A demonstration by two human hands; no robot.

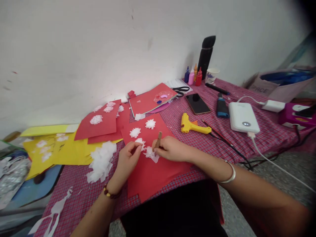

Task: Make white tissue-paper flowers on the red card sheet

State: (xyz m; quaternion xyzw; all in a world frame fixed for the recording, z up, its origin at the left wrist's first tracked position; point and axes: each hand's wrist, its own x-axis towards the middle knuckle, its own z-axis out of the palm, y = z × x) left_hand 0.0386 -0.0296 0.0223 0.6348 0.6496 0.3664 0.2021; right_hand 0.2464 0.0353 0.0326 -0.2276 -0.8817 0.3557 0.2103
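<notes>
A red paper sheet (pixel 153 177) lies in front of me with several white tissue-paper flowers on it, among them one at the upper right (pixel 150 123) and one at the upper left (pixel 135 132). My right hand (pixel 169 148) is closed round a short brown wooden stick (pixel 158 139), held upright over a lower white flower (pixel 149 152). On the other side my left hand (pixel 129 158) has thumb and forefinger drawn together beside another white flower (pixel 140 142). Whatever is between those fingertips is too small to make out.
Loose white tissue pieces (pixel 102 161) are heaped left of the sheet. Red cards (pixel 98 126) and yellow cards (pixel 71 151) lie farther left. A yellow glue gun (pixel 194 126), a phone (pixel 197 103), scissors (pixel 181 89) and a white power bank (pixel 243 117) with cables are at right.
</notes>
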